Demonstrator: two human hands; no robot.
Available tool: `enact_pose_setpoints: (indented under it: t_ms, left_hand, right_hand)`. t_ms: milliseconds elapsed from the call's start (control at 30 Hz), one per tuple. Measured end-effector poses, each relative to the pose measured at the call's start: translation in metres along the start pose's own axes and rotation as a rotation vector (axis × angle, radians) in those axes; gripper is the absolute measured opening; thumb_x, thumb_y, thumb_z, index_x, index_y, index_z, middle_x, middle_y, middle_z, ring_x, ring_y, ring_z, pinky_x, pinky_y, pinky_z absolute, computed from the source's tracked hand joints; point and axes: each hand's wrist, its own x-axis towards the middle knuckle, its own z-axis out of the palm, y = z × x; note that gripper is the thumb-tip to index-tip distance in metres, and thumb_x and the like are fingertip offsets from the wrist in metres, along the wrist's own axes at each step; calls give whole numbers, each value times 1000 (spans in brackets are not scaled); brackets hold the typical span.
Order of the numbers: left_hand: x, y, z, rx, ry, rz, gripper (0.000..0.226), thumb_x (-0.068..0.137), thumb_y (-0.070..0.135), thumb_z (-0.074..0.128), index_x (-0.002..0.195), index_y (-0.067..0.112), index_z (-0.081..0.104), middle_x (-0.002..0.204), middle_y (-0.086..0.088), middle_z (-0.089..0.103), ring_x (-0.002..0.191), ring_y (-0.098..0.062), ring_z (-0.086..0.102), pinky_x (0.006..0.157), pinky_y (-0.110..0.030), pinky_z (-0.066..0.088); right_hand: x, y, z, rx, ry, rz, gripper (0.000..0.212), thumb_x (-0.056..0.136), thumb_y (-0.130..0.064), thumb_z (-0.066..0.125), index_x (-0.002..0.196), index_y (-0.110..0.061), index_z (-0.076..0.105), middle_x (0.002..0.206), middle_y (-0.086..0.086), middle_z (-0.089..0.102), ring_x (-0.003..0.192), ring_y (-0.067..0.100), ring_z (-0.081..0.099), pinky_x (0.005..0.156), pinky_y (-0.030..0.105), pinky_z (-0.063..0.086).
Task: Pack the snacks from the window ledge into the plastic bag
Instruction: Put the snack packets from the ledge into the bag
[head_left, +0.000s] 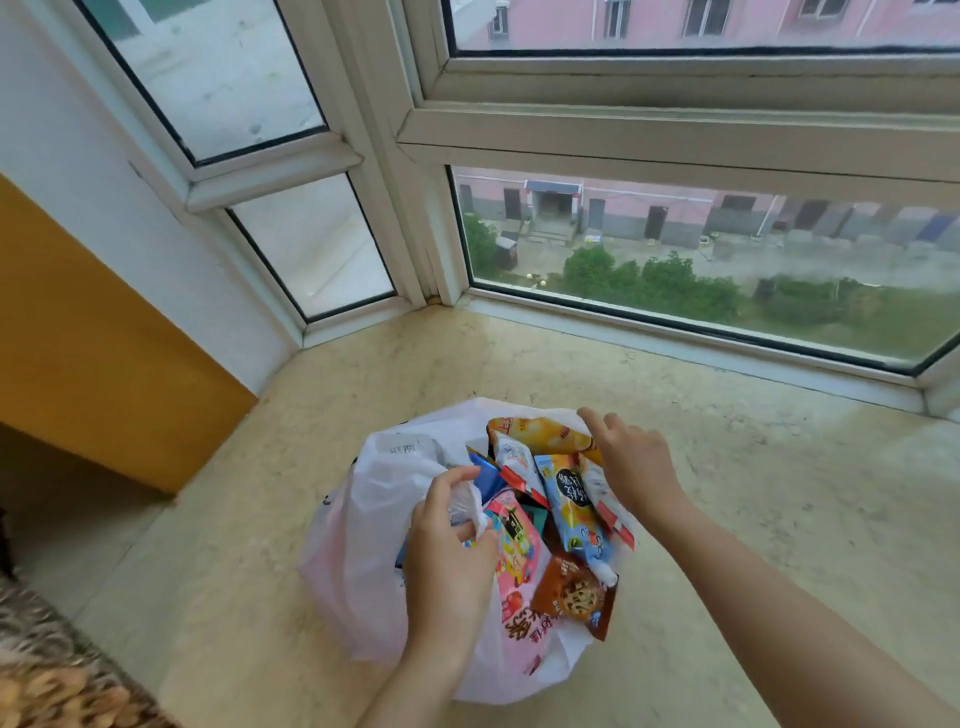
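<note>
The plastic bag (363, 545) sits low in the centre of the frame on the window ledge (727, 493), already stuffed with snacks (550, 499), and no loose packet shows on the stone around it. The step in hand looks like gathering the mouth shut. The left hand (452, 561) is clenched on a bunch of the bag's near-left rim; the right hand (631, 457) lies with relaxed fingers over the far-right rim, gripping nothing that I can make out. To do it well, catch that far edge and lift both sides together, since the brown cookie packet (574, 597) juts past the lower-right rim, just right of the left grip
</note>
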Motion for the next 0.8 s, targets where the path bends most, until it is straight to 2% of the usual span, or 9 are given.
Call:
enact_pose_setpoints:
  t_ms: [100,200,233,300,400,467,567,667,800]
  left_hand:
    - [-12,11,-18,-56,18,14,62,79,-5,68,109,48,57,98,7,72,72,-9,72,61,-30,58]
    - [-27,32,-40,-96,67,61,60,80,-7,69,111,44,60,80,21,70,64,-8,70,61,-36,59]
    - [-31,39,-48,-84,88,96,60,79,-6,70,112,44,61,77,19,69,63,-5,68,62,-36,59]
    - [-32,55,-67,-83,126,155,59,78,-3,72,114,42,61,88,12,69,68,-3,68,66,-37,59]
    - [-24,68,-89,-100,107,168,62,73,-5,74,114,39,59,101,-6,66,74,-18,69,72,-44,58]
    - [-22,74,-98,-85,89,187,63,72,-6,74,116,36,58,101,-9,65,75,-22,68,73,-43,58]
    - [-22,89,-110,-96,87,232,60,72,-10,72,112,33,58,87,-16,65,69,-21,67,67,-38,58]
    - [-11,107,-131,-135,114,274,58,71,-12,70,106,32,58,73,-9,67,62,-13,67,54,-31,51]
    - [11,130,-159,-206,156,372,54,75,-9,69,106,33,55,67,2,65,62,-11,64,59,-26,49]
  right_hand:
    - [-1,-17,-33,110,142,-112,67,46,17,73,107,-8,67,58,6,54,31,24,42,37,21,20]
    - [-2,-33,-74,187,247,-161,61,52,16,71,108,-7,68,60,6,58,34,25,44,37,22,24]
    - [-3,-36,-88,197,287,-182,61,51,17,70,106,-7,69,61,7,61,34,26,45,39,22,25]
    - [-3,-44,-114,177,366,-204,56,48,18,70,99,-7,72,64,7,65,35,26,47,43,22,28]
    - [0,-54,-145,184,362,-151,47,55,18,67,93,-11,73,68,6,69,39,26,52,47,25,35]
    - [-3,-54,-158,175,351,-102,45,57,18,65,91,-11,74,70,6,70,42,28,56,49,25,34]
    - [-7,-51,-182,147,380,-79,44,61,16,62,92,-11,74,76,7,73,49,28,61,52,28,38]
    - [-6,-59,-217,105,458,-104,41,65,16,61,92,-12,74,74,6,73,46,25,59,53,23,32]
    - [-10,-74,-249,96,528,-107,37,70,14,62,90,-15,75,70,4,72,41,22,56,50,20,29]
